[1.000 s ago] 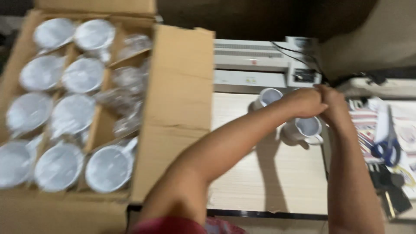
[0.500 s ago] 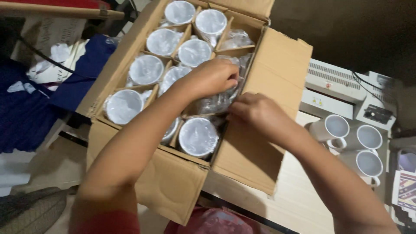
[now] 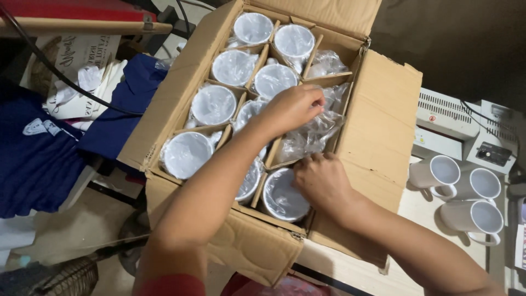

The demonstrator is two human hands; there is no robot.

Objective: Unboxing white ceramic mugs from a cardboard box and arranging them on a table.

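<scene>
Wrapped mugs mostly remain in the carton, three unwrapped mugs beside it; left hand and right hand pinching empty wrap.

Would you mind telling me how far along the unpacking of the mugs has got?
Done: three bare white mugs stand on the table right of the box, and the box's right-hand cells hold only loose plastic. In hand: the left hand is in that plastic, and the right hand is at the nearest wrapped mug. Left: about eight wrapped mugs remain in their cells.
</scene>
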